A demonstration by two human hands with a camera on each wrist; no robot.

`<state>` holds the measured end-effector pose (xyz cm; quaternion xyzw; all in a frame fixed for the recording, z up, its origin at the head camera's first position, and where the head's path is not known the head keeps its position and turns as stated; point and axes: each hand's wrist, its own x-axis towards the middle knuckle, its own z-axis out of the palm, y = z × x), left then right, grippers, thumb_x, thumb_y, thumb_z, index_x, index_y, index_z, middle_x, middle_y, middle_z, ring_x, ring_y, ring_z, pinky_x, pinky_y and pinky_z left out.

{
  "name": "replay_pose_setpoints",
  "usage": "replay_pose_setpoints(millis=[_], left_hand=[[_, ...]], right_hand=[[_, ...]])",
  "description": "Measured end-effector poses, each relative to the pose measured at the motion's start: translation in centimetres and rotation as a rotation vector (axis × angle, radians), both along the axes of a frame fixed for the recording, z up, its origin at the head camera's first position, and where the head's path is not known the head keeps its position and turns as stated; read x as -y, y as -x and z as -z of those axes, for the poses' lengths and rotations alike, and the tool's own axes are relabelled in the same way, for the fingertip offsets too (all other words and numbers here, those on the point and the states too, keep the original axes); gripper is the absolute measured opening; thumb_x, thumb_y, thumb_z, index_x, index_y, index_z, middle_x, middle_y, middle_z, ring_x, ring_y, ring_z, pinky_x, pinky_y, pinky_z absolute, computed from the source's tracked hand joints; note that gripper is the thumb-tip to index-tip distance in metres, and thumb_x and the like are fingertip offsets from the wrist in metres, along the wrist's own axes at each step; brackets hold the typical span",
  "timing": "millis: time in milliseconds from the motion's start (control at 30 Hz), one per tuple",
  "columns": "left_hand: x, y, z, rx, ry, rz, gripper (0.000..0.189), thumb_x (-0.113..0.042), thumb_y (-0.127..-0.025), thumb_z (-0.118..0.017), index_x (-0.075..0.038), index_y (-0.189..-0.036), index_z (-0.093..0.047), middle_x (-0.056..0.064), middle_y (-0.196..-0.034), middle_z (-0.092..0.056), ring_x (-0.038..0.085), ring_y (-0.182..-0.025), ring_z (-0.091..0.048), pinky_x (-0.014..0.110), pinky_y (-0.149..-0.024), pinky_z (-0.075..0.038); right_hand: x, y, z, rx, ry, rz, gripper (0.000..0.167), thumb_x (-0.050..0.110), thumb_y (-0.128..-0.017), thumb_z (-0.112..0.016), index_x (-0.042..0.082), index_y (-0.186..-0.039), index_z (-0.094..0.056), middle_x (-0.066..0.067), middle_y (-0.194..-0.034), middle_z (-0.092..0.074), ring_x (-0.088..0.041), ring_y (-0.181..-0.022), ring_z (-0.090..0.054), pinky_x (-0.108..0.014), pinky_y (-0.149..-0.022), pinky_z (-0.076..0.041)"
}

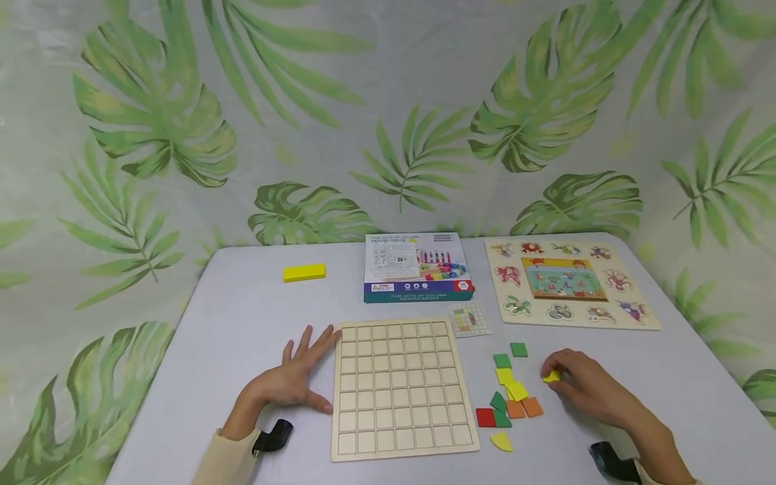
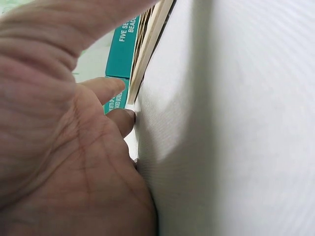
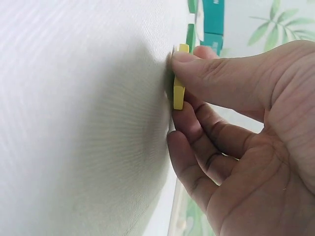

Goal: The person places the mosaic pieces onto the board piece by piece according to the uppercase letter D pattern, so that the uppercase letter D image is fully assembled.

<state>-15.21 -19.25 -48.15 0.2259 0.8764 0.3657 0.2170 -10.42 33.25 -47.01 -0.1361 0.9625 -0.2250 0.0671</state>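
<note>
"Board (image 1: 403,387) in the middle, then. What is the left hand (image 1: 289,382) doing there?"

"It lies spread along the board's left edge, seemingly touching it, thumb low and fingers by the far corner. That probably keeps the board from sliding (how firmly it presses, nobody can tell)."

"And the right hand (image 1: 587,389)?"

"It pinches a yellow tile (image 1: 551,377) between thumb and fingers, low over the cloth (image 1: 236,323). Fingertips presumably suit so thin a piece. Whether the tile touches the cloth is unclear."

"Why do the loose tiles (image 1: 515,409) sit on that side?"

"Presumably for easy reach: they lie between the board and the right hand, some overlapping, others apart."

"The card (image 1: 469,319)?"

"It lies face up by the board's far right corner, its coloured grid likely kept within sight. The box (image 1: 418,268) and puzzle (image 1: 515,266) lie farther back, seemingly to leave the hands room."
</note>
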Motion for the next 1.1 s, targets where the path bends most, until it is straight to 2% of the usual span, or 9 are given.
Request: replay_pose_setpoints(millis=[367,900,1100], left_hand=[[0.0,0.0,-0.2,0.013,0.013,-0.021,0.127,-0.032,-0.062,-0.094,-0.015,-0.162,-0.018,0.014,-0.169,-0.001,0.043,-0.151,0.023,0.067,-0.113,0.021],[-0.1,-0.1,0.4,-0.004,0.013,-0.003,0.127,-0.034,-0.064,-0.093,-0.015,-0.162,-0.016,0.013,-0.170,0.000,0.043,-0.151,0.023,0.067,-0.112,0.022],[-0.1,-0.1,0.0,-0.011,0.032,-0.002,0.127,-0.036,-0.064,-0.093,-0.014,-0.162,-0.015,0.013,-0.170,0.000,0.044,-0.151,0.022,0.068,-0.113,0.021]], right_hand=[[1.0,0.5,-1.1,0.032,0.074,-0.034,0.018,0.009,-0.087,-0.075,0.018,-0.097,-0.062,0.007,-0.102,-0.063,-0.009,-0.092,-0.057,-0.029,-0.083,-0.056],[3.1,1.6,-2.2,-0.041,0.112,-0.134,0.019,0.009,-0.089,-0.074,0.021,-0.096,-0.061,0.011,-0.099,-0.061,-0.009,-0.091,-0.057,-0.032,-0.084,-0.056],[4.3,2.2,-2.6,-0.047,0.110,-0.145,0.021,0.007,-0.087,-0.076,0.020,-0.095,-0.062,0.011,-0.096,-0.061,-0.011,-0.091,-0.057,-0.037,-0.086,-0.056]])
